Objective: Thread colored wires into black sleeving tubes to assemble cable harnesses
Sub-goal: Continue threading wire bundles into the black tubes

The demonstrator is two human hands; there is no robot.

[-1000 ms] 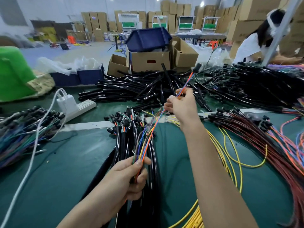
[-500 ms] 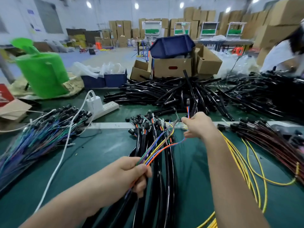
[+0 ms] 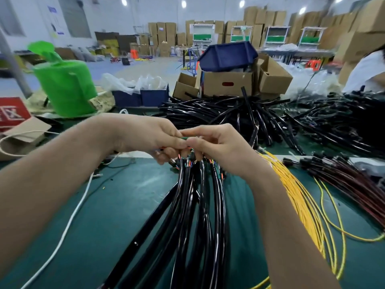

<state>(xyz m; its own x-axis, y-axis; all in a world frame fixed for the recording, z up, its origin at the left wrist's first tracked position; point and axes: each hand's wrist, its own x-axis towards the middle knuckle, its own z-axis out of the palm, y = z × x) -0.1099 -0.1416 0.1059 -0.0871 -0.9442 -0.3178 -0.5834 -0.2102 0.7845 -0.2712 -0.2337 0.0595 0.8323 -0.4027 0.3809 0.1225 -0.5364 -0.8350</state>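
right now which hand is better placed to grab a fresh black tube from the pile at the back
The right hand, probably. The loose black tube pile lies just beyond and to the right of it, while the left hand sits further left. Both hands are pinching the wire ends, so one must let go first.

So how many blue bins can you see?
3: one upturned blue bin on the middle cardboard box, two blue bins side by side left of the boxes. Others may be hidden.

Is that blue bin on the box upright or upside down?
Upside down: the blue bin rests on the cardboard box, solid bottom facing up.
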